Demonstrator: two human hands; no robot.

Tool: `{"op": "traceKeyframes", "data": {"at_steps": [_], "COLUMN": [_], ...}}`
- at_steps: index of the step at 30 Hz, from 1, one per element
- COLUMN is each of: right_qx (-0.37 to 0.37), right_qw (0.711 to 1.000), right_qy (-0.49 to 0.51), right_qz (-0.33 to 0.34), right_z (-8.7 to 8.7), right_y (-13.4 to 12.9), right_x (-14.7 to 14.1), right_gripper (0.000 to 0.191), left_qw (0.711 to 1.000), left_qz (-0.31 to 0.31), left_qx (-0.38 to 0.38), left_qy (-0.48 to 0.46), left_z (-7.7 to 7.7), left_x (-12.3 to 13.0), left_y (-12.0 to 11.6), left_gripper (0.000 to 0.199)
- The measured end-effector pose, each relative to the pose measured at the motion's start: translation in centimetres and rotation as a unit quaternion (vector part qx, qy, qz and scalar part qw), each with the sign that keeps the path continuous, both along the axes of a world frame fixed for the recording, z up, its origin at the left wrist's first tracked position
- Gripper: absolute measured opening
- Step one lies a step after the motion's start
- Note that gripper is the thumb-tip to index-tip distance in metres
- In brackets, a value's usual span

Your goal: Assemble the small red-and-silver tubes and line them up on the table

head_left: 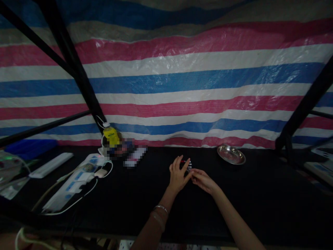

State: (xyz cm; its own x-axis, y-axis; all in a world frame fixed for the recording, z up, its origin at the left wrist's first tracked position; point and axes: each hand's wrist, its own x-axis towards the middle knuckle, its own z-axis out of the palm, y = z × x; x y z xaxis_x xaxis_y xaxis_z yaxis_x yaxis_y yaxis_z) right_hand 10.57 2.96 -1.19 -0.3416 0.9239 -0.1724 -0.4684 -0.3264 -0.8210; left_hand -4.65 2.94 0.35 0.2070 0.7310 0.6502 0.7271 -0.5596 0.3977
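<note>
In the middle of the black table [145, 208], a small shiny metal object with a bit of red [189, 165] is between my two hands. Its exact kind cannot be made out. My left hand [178, 176], with bangles on the wrist, curves over its left side, fingers bent around it and thumb reaching toward its near side. From the right, my right hand [205, 181] pinches at its near edge, fingertips close to my left thumb. My fingers hide much of the object.
A round steel dish [231, 155] lies at the back right. On the left are a white power strip [70, 184] with plugs and cables, a long white box [52, 165] and a yellow bottle [111, 136]. Black frame posts [78, 73] stand before a striped tarp [182, 80].
</note>
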Motion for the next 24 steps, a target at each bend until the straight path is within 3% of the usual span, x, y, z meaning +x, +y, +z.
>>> {"op": "traceKeyframes", "data": {"at_steps": [4,9,17,24], "right_qx": [0.011,0.0,0.044,0.065], "right_qw": [1.0,1.0,0.983,0.963], "right_qy": [0.0,-0.004,0.017,-0.038], "right_qz": [0.029,0.008,-0.177,-0.26], "right_z": [0.4,0.8,-0.5,-1.6], "right_y": [-0.3,0.1,1.8,2.2], "right_x": [-0.2,0.2,2.0,2.4], "right_gripper": [0.024,0.021,0.025,0.033], "left_qw": [1.0,0.998,0.997,0.998], "left_qz": [0.014,0.036,0.01,0.0], "left_qx": [-0.026,-0.038,-0.054,-0.054], "left_qy": [0.001,0.021,0.048,0.044], "left_z": [0.2,0.1,0.2,0.1], "left_x": [0.5,0.3,0.4,0.5], "left_y": [0.1,0.7,0.9,1.0], "left_gripper": [0.019,0.033,0.035,0.031]}}
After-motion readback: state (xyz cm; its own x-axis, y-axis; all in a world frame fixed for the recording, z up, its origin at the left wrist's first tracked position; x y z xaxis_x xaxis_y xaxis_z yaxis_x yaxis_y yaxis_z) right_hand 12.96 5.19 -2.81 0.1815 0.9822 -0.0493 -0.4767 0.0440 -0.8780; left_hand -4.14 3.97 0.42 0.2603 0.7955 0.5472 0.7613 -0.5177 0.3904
